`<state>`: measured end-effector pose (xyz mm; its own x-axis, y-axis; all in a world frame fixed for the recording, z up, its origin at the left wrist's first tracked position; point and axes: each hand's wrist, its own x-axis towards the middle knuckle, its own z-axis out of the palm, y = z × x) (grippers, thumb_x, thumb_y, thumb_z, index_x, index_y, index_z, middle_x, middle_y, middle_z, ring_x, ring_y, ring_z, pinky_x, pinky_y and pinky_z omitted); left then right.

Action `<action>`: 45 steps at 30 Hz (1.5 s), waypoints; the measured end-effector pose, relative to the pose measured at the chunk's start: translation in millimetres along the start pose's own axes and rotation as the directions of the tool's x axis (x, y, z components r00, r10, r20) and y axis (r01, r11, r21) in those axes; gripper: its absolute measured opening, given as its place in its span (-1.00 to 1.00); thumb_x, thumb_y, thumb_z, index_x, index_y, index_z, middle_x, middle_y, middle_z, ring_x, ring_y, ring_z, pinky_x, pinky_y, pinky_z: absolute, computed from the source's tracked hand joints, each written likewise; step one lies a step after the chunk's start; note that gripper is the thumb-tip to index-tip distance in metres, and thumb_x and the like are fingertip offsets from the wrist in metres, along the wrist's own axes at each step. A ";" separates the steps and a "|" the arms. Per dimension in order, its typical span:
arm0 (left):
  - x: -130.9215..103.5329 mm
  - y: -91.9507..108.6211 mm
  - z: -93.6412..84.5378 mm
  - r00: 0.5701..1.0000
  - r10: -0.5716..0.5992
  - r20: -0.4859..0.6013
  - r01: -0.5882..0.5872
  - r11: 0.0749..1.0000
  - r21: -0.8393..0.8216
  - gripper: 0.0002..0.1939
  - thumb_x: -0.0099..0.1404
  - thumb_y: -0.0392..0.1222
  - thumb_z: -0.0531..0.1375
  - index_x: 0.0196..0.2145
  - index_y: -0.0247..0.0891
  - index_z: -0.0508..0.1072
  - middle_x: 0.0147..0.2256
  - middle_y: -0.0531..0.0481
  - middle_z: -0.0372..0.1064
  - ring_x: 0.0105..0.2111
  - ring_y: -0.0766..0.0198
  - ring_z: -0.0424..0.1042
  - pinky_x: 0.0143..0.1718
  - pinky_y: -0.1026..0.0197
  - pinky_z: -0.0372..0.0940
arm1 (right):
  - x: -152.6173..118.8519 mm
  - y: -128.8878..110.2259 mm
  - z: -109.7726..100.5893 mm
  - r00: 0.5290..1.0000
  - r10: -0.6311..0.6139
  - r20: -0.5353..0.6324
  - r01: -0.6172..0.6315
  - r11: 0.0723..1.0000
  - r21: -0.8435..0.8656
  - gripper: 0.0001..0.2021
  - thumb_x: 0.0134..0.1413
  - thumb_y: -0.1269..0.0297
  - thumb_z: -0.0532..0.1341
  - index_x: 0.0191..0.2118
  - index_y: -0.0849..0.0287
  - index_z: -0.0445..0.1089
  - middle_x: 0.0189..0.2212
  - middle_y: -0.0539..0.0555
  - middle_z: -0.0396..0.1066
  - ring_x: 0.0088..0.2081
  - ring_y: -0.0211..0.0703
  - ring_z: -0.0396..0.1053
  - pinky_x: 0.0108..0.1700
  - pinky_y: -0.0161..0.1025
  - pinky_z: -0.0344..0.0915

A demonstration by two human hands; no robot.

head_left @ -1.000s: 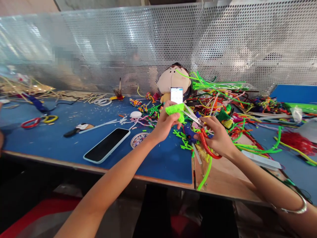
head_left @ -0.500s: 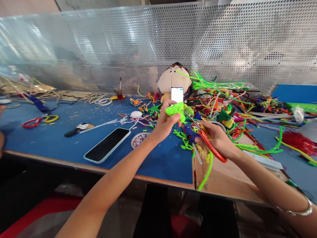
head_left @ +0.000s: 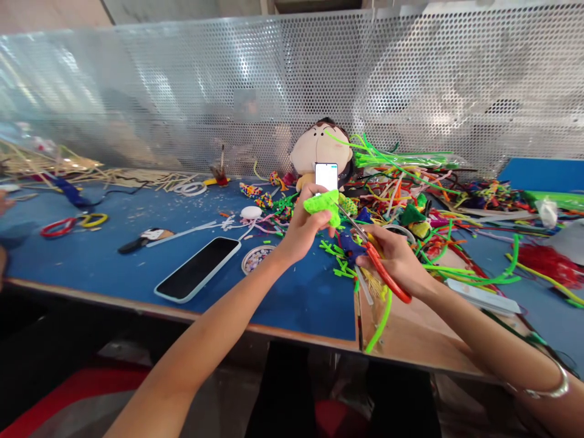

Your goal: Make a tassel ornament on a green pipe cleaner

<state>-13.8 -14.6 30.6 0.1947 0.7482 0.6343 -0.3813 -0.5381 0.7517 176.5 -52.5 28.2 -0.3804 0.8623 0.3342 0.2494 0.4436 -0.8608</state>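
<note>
Fuzzy green chenille piece (head_left: 323, 205), shiny metal scissors (head_left: 371, 254) with glossy red plastic handles, perforated metal screen (head_left: 182, 91).

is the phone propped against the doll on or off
On. The small phone standing upright against the plush doll has a bright white lit screen.

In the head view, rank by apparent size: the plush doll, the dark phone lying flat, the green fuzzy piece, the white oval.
1. dark phone, nearer the camera, so unsure against the doll
2. plush doll
3. green fuzzy piece
4. white oval

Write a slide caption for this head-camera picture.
Left hand holds a fuzzy green piece while right hand snips it with red-handled scissors above a cluttered blue table.
</note>
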 end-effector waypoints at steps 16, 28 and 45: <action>-0.3 5.2 4.1 0.998 -0.065 0.005 0.065 0.997 -0.050 -0.68 0.11 -0.07 0.24 -0.23 -0.16 0.23 -0.54 0.21 0.12 -0.66 0.51 0.11 -0.62 0.36 0.27 | 0.4 3.0 -9.8 0.962 -0.210 -0.174 0.126 0.908 -0.401 -0.50 -0.20 0.09 0.37 -0.07 0.16 0.39 -0.27 0.10 0.31 -0.26 -0.08 0.31 -0.19 -0.09 0.31; 2.4 8.1 2.0 0.984 -0.122 0.132 0.136 0.985 -0.106 -0.58 0.03 0.12 0.34 -0.35 -0.19 0.28 -0.66 0.26 -0.04 -0.72 0.54 -0.06 -0.68 0.35 0.28 | 3.1 6.7 -37.5 0.763 -0.634 -0.129 0.159 0.377 -0.912 -0.61 -0.05 0.23 0.24 -0.02 0.02 0.39 -0.31 0.14 0.13 -0.27 0.00 0.17 -0.27 -0.04 0.22; 4.0 -0.6 0.7 0.997 -0.037 0.067 0.044 0.992 -0.116 -0.60 0.00 -0.02 0.37 -0.27 -0.19 0.34 -0.42 0.09 0.41 -0.50 0.37 0.44 -0.48 0.30 0.37 | 9.5 11.1 -49.3 0.878 -0.478 0.000 0.302 0.554 -0.776 -0.58 -0.05 0.31 0.18 0.00 0.21 0.36 -0.27 0.13 0.18 -0.20 -0.04 0.20 -0.14 -0.08 0.20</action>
<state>-12.1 -11.6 32.8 0.2685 0.7399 0.6168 -0.4743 -0.4558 0.7532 219.5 -27.4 40.7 -0.4537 0.5455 0.7047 0.7146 0.6952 -0.0781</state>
